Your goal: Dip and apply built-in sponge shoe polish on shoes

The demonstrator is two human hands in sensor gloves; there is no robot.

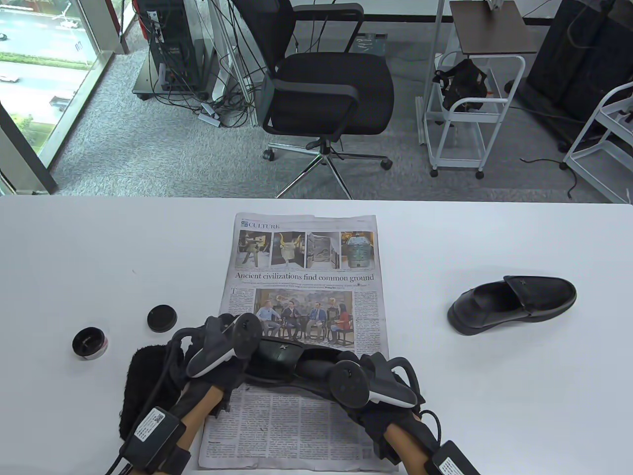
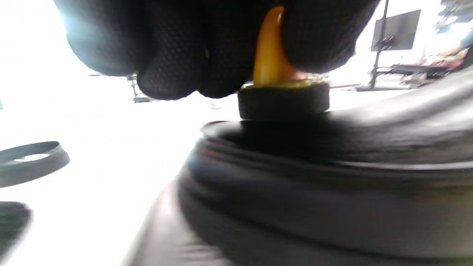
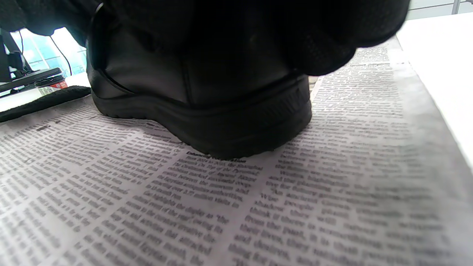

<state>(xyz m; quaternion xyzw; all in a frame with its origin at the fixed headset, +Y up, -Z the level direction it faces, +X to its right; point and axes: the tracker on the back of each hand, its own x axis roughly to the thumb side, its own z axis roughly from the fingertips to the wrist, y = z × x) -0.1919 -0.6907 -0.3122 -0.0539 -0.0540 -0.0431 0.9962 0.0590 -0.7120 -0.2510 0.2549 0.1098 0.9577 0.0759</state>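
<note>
Left hand (image 1: pixel 225 346) fingers (image 2: pixel 177 55) pinch the sponge applicator (image 2: pixel 282 99), pressed on the shoe (image 1: pixel 284 354) atop the newspaper (image 1: pixel 301 277). Right hand (image 1: pixel 376 386) grips the shoe's heel. Second shoe (image 1: pixel 512 304) lies near the table's right edge.

Glossy leather shoe (image 1: pixel 514 304) (matt printed newspaper (image 1: pixel 304 277) nearby).

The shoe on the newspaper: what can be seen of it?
The shoe is black, of smooth, leather-like material, with a thick ridged rubber sole and a small metal ornament on top. It stands upright on the newspaper, lying across it. The right hand holds its heel end; the left hand presses a black sponge with a yellow grip onto its upper. The hands hide much of it from above.
</note>
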